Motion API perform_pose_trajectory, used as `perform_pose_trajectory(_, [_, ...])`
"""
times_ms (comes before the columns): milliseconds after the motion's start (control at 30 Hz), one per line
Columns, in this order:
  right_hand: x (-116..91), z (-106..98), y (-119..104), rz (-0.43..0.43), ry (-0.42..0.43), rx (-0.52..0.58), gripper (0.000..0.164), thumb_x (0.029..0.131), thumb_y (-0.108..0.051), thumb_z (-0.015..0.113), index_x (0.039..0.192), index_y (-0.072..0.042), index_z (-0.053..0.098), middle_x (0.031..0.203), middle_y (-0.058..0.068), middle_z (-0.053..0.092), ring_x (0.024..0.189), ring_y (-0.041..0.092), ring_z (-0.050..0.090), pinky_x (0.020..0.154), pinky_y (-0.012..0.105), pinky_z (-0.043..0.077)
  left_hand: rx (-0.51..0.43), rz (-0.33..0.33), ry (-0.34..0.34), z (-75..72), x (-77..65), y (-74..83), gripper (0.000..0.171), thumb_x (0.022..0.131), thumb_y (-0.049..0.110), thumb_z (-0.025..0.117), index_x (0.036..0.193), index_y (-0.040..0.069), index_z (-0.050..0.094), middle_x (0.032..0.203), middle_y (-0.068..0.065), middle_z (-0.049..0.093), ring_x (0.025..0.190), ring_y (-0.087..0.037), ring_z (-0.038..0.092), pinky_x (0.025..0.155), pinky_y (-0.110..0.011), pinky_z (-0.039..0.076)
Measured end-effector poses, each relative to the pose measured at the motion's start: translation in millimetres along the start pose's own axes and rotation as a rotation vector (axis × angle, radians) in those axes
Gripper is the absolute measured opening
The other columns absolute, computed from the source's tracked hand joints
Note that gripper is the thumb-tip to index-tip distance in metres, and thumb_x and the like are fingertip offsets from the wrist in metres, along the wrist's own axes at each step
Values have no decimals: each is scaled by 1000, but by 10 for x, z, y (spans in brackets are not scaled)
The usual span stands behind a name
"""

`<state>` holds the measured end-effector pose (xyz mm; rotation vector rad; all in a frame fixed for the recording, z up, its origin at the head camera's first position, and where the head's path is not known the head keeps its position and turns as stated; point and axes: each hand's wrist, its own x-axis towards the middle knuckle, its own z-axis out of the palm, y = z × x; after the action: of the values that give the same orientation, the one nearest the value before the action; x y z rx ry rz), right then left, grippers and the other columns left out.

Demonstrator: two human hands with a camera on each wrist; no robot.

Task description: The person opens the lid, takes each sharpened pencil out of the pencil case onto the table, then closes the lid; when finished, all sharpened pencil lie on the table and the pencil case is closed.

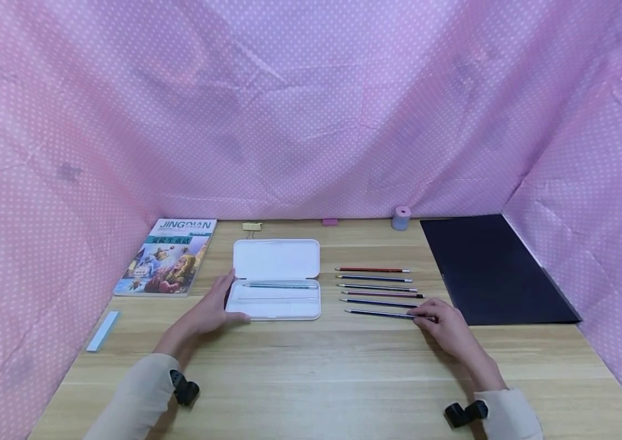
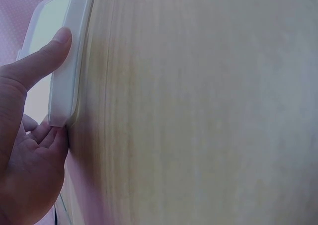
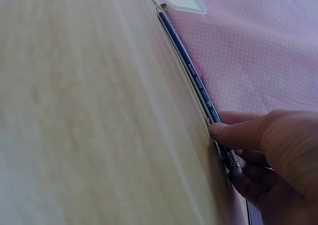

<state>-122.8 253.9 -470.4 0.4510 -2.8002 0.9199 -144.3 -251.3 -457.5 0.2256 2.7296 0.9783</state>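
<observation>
A white pencil case [image 1: 276, 310] lies with its lid flipped back, and light-coloured pencils [image 1: 280, 285] rest along the rear of its tray. My left hand [image 1: 214, 308] grips its left end, the thumb along the front wall and the fingers at the short side. To the right, several pencils form a row, tips pointing left. My right hand [image 1: 447, 327] pinches the nearest one, a dark blue pencil [image 3: 191, 71], near its rear end between thumb and fingers. Just behind it lies another dark blue pencil [image 1: 377, 302], its end partly hidden by the hand.
A magazine [image 1: 170, 260] and a pale blue strip [image 1: 103, 331] lie at the left. Along the back are a binder clip [image 1: 252, 227], a pink block [image 1: 329, 222] and a small pink-and-blue cylinder [image 1: 401, 219]. A black sheet [image 1: 498, 272] covers the right side; a dotted pink cloth surrounds the table.
</observation>
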Motion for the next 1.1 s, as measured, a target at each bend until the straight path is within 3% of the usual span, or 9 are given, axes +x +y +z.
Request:
perform_pose_trajectory(400, [-5, 1, -20, 1, 0, -16, 19, 79, -5, 71, 91, -20, 73, 89, -7, 62, 85, 13, 57, 71, 28, 46, -8, -14, -4, 9, -4, -4, 122, 64, 61, 73, 149, 21, -5, 153, -13, 6, 138, -36, 8, 107, -59, 11])
perform_pose_trajectory(633, [71, -23, -115, -47, 28, -21, 18, 77, -7, 73, 92, -17, 72, 91, -4, 63, 86, 14, 58, 70, 31, 51, -5, 0, 3, 11, -9, -11, 122, 64, 61, 73, 149, 20, -4, 153, -14, 7, 138, -36, 9, 108, -58, 12])
perform_pose_trajectory(867, [372, -28, -481, -114, 17, 24, 19, 81, -11, 70, 100, -11, 70, 97, 2, 62, 89, 20, 58, 75, 39, 51, -6, -5, 3, 9, -7, -10, 122, 64, 61, 73, 149, 20, -4, 152, -14, 7, 138, -37, 10, 107, -58, 13])
perform_pose_trajectory(1100, [711, 130, -892, -214, -20, 94, 24, 82, -12, 69, 105, -12, 68, 100, 1, 63, 93, 20, 58, 79, 40, 48, -3, -3, 1, -3, -11, 2, 122, 64, 60, 73, 149, 20, -4, 153, -14, 6, 138, -37, 9, 107, -59, 12])
